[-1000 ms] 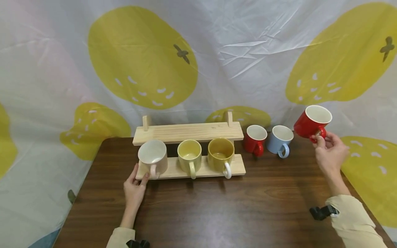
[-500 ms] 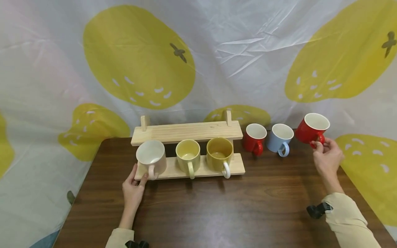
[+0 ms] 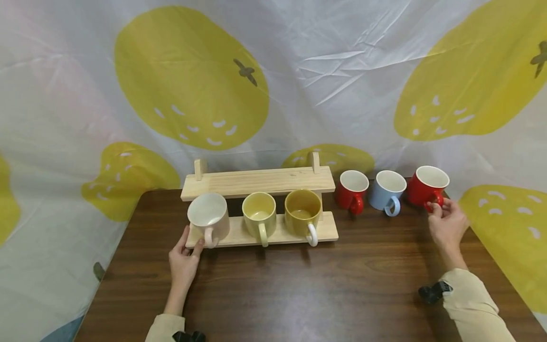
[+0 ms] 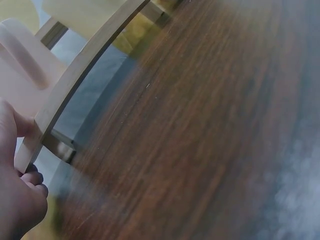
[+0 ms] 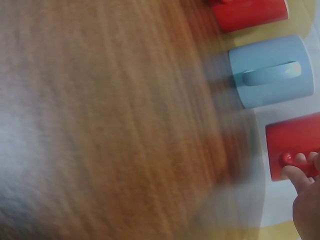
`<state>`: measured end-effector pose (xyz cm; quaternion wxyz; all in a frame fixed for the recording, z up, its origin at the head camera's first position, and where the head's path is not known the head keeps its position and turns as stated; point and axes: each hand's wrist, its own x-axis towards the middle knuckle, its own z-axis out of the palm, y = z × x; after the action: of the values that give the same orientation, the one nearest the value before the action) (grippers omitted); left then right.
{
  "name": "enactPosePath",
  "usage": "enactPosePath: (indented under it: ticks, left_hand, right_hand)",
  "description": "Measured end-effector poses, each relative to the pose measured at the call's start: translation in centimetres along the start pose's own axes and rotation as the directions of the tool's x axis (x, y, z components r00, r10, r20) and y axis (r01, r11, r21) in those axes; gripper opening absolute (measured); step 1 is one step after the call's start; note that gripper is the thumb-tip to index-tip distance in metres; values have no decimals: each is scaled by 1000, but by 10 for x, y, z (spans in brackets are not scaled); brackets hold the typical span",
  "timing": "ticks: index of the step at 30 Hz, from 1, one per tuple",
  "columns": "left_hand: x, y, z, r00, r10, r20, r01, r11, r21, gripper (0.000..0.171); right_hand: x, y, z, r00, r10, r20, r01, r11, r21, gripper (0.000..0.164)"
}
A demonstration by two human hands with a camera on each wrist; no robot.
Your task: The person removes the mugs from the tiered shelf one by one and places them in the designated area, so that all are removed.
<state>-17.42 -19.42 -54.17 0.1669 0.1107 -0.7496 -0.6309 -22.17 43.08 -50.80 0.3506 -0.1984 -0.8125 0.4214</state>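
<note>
My right hand (image 3: 447, 225) pinches the handle of a red mug (image 3: 423, 187) with a white inside, at the table's back right corner. That mug stands upright beside a light blue mug (image 3: 381, 194); the right wrist view shows thumb and fingers at its handle (image 5: 300, 165). With my left hand (image 3: 183, 261) I grip the front left end of a two-tier wooden rack (image 3: 279, 237), thumb on top and fingers below. On its lower board sit a pale pink mug (image 3: 220, 221), a light yellow mug (image 3: 265, 221) and a mustard mug (image 3: 299, 221) with a white handle.
Another red mug (image 3: 347, 197) stands between the rack and the light blue mug. The rack's upper board (image 3: 256, 183) bears no mugs. Behind the brown wooden table (image 3: 325, 285) hangs a lemon-print cloth (image 3: 325, 95).
My right hand has brought the red mug down and slightly left, from a tilted hold in the air to upright beside the light blue mug. My left hand keeps its grip on the rack.
</note>
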Motion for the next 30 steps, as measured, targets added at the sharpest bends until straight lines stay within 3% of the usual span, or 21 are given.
enactPosePath:
  ticks: [9, 20, 30]
  left_hand:
    - [3, 1, 3, 1000, -4, 26, 5, 1000, -29, 61]
    - [3, 0, 4, 999, -21, 24, 22, 999, -31, 62]
    - [2, -4, 0, 1000, 4, 10, -4, 1000, -17, 63]
  right_hand:
    - [-8, 6, -6, 999, 35, 4, -34, 996, -78, 30]
    - [-11, 0, -15, 986, 139, 93, -114, 967, -229, 40]
    - [-21, -24, -21, 991, 135, -13, -136, 982, -133, 43]
